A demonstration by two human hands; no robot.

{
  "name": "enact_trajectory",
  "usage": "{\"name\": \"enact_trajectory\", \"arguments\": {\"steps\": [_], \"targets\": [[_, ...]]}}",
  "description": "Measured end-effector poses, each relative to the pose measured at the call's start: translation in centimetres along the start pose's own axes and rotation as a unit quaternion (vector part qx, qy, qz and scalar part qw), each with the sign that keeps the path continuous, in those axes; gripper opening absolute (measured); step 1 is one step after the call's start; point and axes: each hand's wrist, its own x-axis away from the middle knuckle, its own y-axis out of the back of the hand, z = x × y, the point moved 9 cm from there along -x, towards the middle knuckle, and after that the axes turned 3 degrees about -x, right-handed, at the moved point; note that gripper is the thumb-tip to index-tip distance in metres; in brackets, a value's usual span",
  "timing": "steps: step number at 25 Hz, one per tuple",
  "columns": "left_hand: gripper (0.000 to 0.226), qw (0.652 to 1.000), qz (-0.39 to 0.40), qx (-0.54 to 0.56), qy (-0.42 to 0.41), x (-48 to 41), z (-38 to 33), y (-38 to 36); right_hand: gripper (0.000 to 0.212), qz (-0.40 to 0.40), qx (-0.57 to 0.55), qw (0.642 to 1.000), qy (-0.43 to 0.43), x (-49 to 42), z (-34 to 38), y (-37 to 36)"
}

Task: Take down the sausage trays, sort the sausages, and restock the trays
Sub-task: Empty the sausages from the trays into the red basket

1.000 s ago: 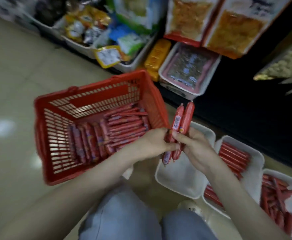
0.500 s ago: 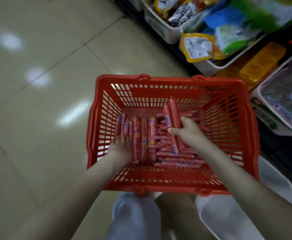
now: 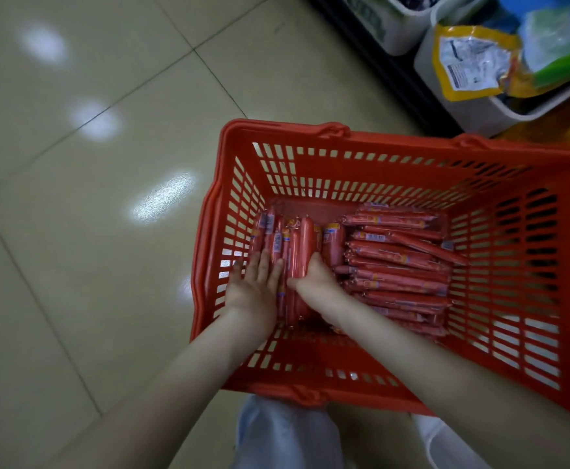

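Sorting is in hand inside the red shopping basket [image 3: 395, 147], which stands on the tiled floor [image 3: 107, 299]. Two lots lie on its bottom: a lengthwise row of sausages [image 3: 302, 238] toward 9 o'clock and a crosswise pile [image 3: 402, 265] toward 3 o'clock. The left grip [image 3: 256, 286] is laid flat on the row, fingers straight and slightly spread. The right grip [image 3: 314, 277] is curled round a few sausages at the row's 3 o'clock edge. These are best lowered parallel to their neighbours and pressed snug. Meanwhile the row should be steadied under the flat grip, so that nothing rolls into the crosswise pile. What is probably a white tray [image 3: 435, 448] is glimpsed at 5 o'clock, its contents hidden.
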Motion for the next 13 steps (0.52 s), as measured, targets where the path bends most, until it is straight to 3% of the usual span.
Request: {"name": "enact_trajectory", "arguments": {"steps": [3, 6, 10, 13], "targets": [[0.072, 1.0, -0.011, 0.016, 0.008, -0.1, -0.1, 0.2, 0.078, 0.033, 0.07, 0.994, 0.081, 0.8, 0.9, -0.7], [0.068, 0.998, -0.05, 0.019, 0.03, 0.2, 0.6, 0.8, 0.087, 0.028, 0.057, 0.991, 0.118, 1.1, 1.1, -0.8], [0.072, 0.997, -0.072, 0.024, 0.031, 0.2, 0.6, 0.8, 0.088, -0.015, 0.042, 0.996, 0.079, 0.7, 0.3, 0.3], [0.078, 0.993, -0.09, 0.062, 0.037, -0.4, 0.3, 0.8, 0.084, 0.007, 0.14, 0.989, 0.045, 0.7, -1.1, 0.0]]}}
